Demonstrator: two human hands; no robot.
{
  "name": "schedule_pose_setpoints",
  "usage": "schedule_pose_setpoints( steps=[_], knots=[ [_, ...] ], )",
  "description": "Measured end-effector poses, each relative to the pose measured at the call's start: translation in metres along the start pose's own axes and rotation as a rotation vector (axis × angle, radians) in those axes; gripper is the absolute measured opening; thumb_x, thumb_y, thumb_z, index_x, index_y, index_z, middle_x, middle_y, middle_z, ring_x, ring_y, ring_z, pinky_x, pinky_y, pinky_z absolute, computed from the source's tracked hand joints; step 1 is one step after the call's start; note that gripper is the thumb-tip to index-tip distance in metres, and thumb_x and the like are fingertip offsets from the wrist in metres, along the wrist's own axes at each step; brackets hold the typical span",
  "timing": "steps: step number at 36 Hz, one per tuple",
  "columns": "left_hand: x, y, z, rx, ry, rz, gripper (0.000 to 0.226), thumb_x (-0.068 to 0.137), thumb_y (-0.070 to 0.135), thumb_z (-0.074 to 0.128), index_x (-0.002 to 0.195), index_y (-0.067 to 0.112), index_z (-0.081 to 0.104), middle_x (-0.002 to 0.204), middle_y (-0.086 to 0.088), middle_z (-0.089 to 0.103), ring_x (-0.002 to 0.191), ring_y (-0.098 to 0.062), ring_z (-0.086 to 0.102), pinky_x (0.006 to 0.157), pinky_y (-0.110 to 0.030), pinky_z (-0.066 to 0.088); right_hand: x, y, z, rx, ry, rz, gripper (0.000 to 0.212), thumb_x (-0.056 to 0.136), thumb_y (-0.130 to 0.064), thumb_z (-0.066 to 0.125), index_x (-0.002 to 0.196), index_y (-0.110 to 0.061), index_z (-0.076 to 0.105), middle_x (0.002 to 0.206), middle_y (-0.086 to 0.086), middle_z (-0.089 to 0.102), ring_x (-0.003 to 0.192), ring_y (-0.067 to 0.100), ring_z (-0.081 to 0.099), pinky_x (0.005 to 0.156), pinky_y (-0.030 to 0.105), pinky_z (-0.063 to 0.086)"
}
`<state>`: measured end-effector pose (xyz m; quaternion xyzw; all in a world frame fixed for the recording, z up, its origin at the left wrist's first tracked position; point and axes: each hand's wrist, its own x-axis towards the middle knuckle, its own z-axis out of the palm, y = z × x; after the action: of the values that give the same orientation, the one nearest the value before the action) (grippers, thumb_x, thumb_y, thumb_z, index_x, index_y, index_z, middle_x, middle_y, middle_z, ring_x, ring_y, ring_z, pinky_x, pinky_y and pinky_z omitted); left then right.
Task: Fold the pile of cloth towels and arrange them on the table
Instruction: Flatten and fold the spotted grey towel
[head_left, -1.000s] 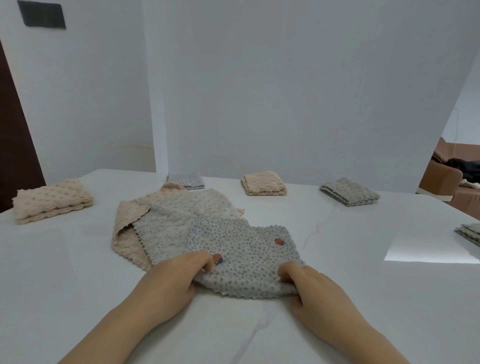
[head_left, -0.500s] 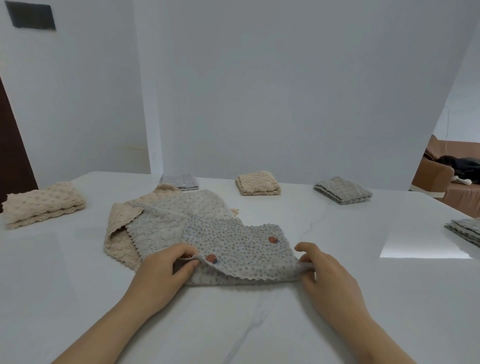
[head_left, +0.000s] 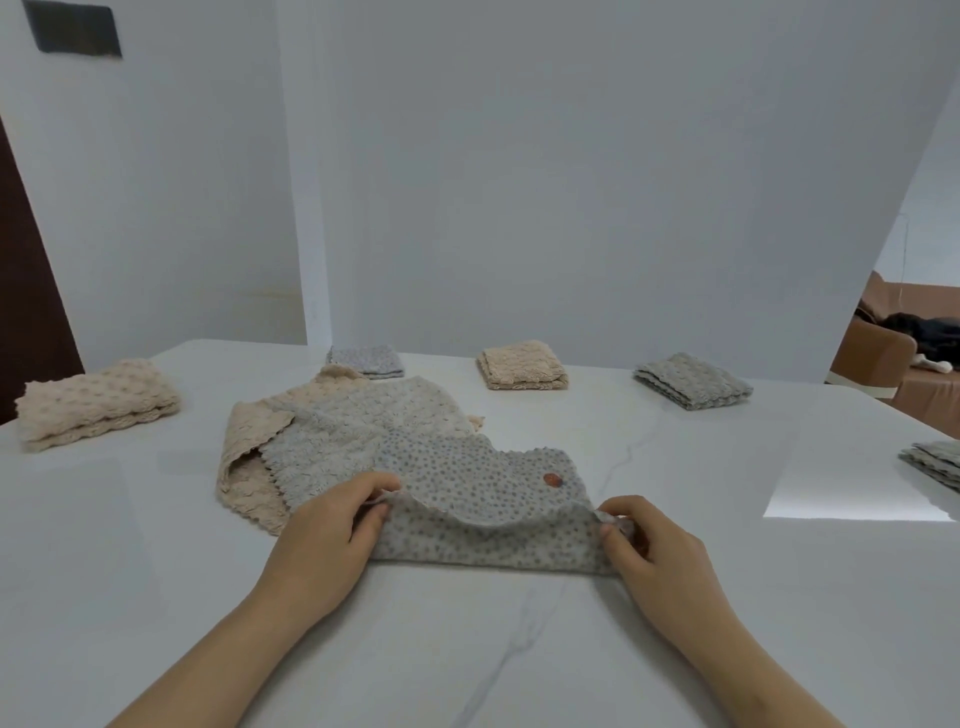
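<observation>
A grey dotted towel (head_left: 483, 493) with a small red patch lies on the white table (head_left: 156, 545) in front of me. My left hand (head_left: 327, 540) pinches its near left corner and my right hand (head_left: 660, 561) pinches its near right corner, so the near edge is raised off the table and sags between them. Behind it lies a loose pile: a pale grey towel (head_left: 353, 441) over a beige towel (head_left: 249, 467). Folded towels sit apart on the table: beige at far left (head_left: 98, 405), small grey (head_left: 366, 361), beige (head_left: 522, 365), grey (head_left: 693, 380).
Another folded grey towel (head_left: 935, 462) lies at the table's right edge. A white wall stands behind the table, a dark door frame at the left. A brown sofa (head_left: 883, 358) shows at the far right.
Both hands have moved outward to the towel's near corners and lifted its near edge off the table. One of the two red patches is now hidden by the raised edge.
</observation>
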<state>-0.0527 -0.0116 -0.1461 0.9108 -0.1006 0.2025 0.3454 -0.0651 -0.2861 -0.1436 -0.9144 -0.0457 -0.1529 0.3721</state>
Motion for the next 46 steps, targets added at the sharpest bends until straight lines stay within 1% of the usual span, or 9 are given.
schedule_pose_setpoints(
  steps=[4, 8, 11, 16, 23, 28, 34, 39, 46],
  knots=[
    [-0.001, 0.001, 0.001, -0.041, -0.014, -0.081, 0.028, 0.092, 0.009, 0.051, 0.114, 0.026, 0.054, 0.093, 0.013, 0.057, 0.092, -0.003, 0.053, 0.074, -0.012, 0.034, 0.001, 0.001, 0.000, 0.023, -0.004, 0.069, 0.028, 0.084, -0.002, 0.047, 0.088, -0.029, 0.044, 0.075, -0.003, 0.059, 0.061, 0.009, 0.048, 0.058, 0.017, 0.035],
    [0.000, 0.001, -0.001, -0.027, -0.043, -0.068, 0.023, 0.090, 0.012, 0.055, 0.090, 0.034, 0.049, 0.086, 0.020, 0.060, 0.085, 0.002, 0.056, 0.067, -0.005, 0.036, 0.001, 0.001, 0.001, 0.035, -0.004, 0.046, 0.032, 0.083, -0.003, 0.054, 0.077, -0.033, 0.049, 0.080, -0.015, 0.061, 0.072, 0.004, 0.055, 0.062, 0.007, 0.038],
    [0.000, 0.001, -0.003, 0.004, -0.048, -0.059, 0.029, 0.091, 0.014, 0.054, 0.076, 0.036, 0.043, 0.074, 0.010, 0.060, 0.073, -0.003, 0.055, 0.059, -0.011, 0.036, 0.000, 0.000, 0.001, 0.051, -0.009, 0.023, 0.029, 0.084, -0.005, 0.058, 0.071, -0.030, 0.055, 0.073, -0.017, 0.063, 0.060, 0.006, 0.052, 0.060, 0.010, 0.037],
    [-0.001, 0.005, -0.007, 0.011, -0.091, -0.061, 0.022, 0.095, 0.018, 0.046, 0.079, 0.032, 0.038, 0.080, 0.004, 0.061, 0.081, -0.008, 0.057, 0.062, -0.014, 0.036, 0.002, 0.002, 0.000, 0.112, 0.004, 0.017, 0.022, 0.089, -0.005, 0.050, 0.075, -0.022, 0.049, 0.046, -0.012, 0.050, 0.050, 0.006, 0.040, 0.052, 0.015, 0.031],
    [0.001, 0.004, -0.012, 0.009, -0.143, -0.080, 0.016, 0.094, 0.026, 0.048, 0.080, 0.032, 0.042, 0.081, -0.011, 0.066, 0.078, -0.026, 0.059, 0.062, -0.025, 0.038, 0.003, 0.003, -0.009, 0.141, -0.077, 0.037, 0.014, 0.094, -0.019, 0.049, 0.080, -0.021, 0.052, 0.039, -0.009, 0.043, 0.040, 0.006, 0.034, 0.043, 0.016, 0.031],
    [-0.001, 0.009, -0.014, 0.043, -0.128, -0.008, 0.016, 0.093, 0.027, 0.050, 0.079, 0.033, 0.042, 0.074, 0.008, 0.060, 0.069, -0.005, 0.053, 0.061, -0.019, 0.036, 0.000, -0.002, -0.009, 0.131, -0.040, -0.019, 0.017, 0.092, -0.017, 0.052, 0.076, -0.021, 0.051, 0.047, -0.011, 0.047, 0.047, 0.004, 0.038, 0.050, 0.014, 0.033],
    [-0.001, 0.007, -0.006, 0.117, -0.275, 0.034, 0.016, 0.096, 0.026, 0.043, 0.081, 0.032, 0.038, 0.073, 0.008, 0.057, 0.068, -0.006, 0.051, 0.063, -0.018, 0.036, 0.002, -0.005, -0.005, 0.067, -0.136, 0.027, 0.015, 0.097, -0.023, 0.041, 0.084, -0.017, 0.045, 0.064, -0.004, 0.046, 0.056, 0.005, 0.038, 0.053, 0.016, 0.030],
    [-0.002, 0.015, -0.010, 0.119, -0.271, 0.058, 0.019, 0.096, 0.025, 0.041, 0.080, 0.031, 0.034, 0.057, 0.008, 0.044, 0.056, -0.005, 0.044, 0.059, -0.016, 0.034, 0.003, -0.006, -0.017, 0.028, -0.161, 0.071, 0.015, 0.098, -0.024, 0.040, 0.084, -0.020, 0.043, 0.059, -0.002, 0.044, 0.052, 0.011, 0.037, 0.053, 0.022, 0.031],
    [-0.012, 0.033, -0.010, -0.174, -0.493, 0.000, 0.010, 0.090, 0.032, 0.054, 0.083, 0.030, 0.047, 0.057, 0.023, 0.058, 0.051, 0.002, 0.047, 0.053, -0.010, 0.035, -0.007, 0.001, -0.048, 0.045, -0.399, 0.181, 0.016, 0.090, -0.020, 0.052, 0.074, -0.016, 0.050, 0.044, -0.012, 0.048, 0.050, 0.010, 0.036, 0.056, 0.021, 0.033]
  ],
)
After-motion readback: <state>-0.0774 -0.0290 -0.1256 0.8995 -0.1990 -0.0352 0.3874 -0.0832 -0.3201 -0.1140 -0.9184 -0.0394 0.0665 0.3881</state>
